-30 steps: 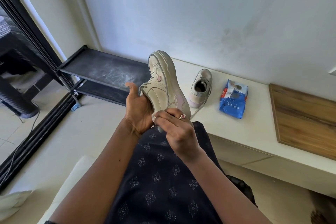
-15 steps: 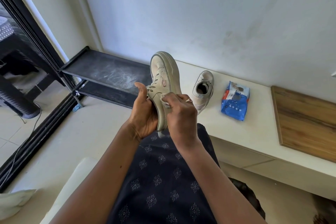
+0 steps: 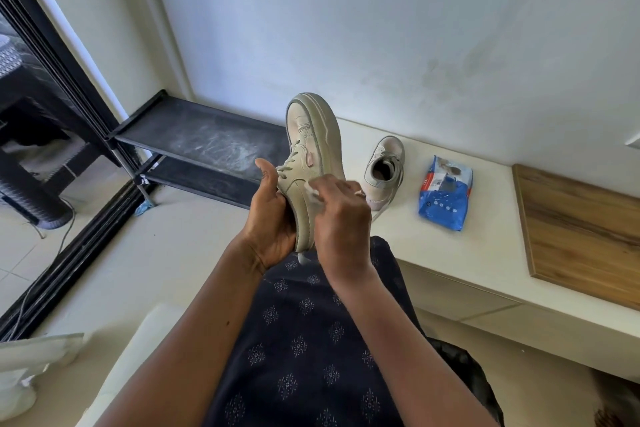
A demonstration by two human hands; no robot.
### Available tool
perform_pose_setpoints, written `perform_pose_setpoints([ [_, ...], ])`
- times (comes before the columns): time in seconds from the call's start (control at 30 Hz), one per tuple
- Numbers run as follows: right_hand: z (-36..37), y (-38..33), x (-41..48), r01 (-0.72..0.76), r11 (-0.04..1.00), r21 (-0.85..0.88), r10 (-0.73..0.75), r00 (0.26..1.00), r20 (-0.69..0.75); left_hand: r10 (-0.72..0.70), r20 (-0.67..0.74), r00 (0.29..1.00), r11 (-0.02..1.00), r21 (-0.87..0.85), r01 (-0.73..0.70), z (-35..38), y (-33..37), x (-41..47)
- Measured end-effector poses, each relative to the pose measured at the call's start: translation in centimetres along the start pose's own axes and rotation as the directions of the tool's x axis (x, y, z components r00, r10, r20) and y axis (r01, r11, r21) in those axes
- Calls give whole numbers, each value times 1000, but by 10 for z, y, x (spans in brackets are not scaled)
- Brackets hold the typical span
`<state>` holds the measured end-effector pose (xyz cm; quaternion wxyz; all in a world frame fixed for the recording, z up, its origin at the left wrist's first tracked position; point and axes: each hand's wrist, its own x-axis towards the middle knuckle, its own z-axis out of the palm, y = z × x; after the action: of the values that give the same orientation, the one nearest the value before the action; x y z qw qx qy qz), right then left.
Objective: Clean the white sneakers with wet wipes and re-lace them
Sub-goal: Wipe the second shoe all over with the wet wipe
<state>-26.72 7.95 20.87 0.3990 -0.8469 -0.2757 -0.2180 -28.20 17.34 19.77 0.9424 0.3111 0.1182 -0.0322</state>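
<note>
Your left fingers (image 3: 266,173) are gripping the upended white lace-up sneaker (image 3: 313,135); your right fingers (image 3: 334,188) are pinching a crumpled white wipe (image 3: 313,192) against its side.

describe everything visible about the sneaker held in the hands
The off-white, leather-look low-top sneaker is held upright, toe up, thick pale sole facing right. It looks grubby, with a pinkish side patch and laces threaded. The left hand grips its heel end from the left; the right hand presses a small white wipe against its side.
</note>
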Motion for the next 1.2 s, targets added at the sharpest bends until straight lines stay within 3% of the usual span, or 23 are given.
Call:
perform_pose_setpoints([
  [0.23,14,4,54,-168,982,-91,162,984,-69,-8,-41,999,998,66,11,-1,-6,-1],
  [0.5,8,10,40,-304,952,-34,306,943,128,26,-81,996,999,43,-22,-8,0,-2],
  [0.6,4,8,22,-284,959,-7,282,948,148,31,-95,995,1000,0,-31,-12,2,-3],
  [0.87,-6,-3,-12,-65,998,-20,66,997,50,13,-122,992,998,-66,-22,-15,3,-3],
  [1.2,6,7,40,-140,986,-93,142,990,18,1,-5,1000,999,36,-1,-5,2,-12],
])
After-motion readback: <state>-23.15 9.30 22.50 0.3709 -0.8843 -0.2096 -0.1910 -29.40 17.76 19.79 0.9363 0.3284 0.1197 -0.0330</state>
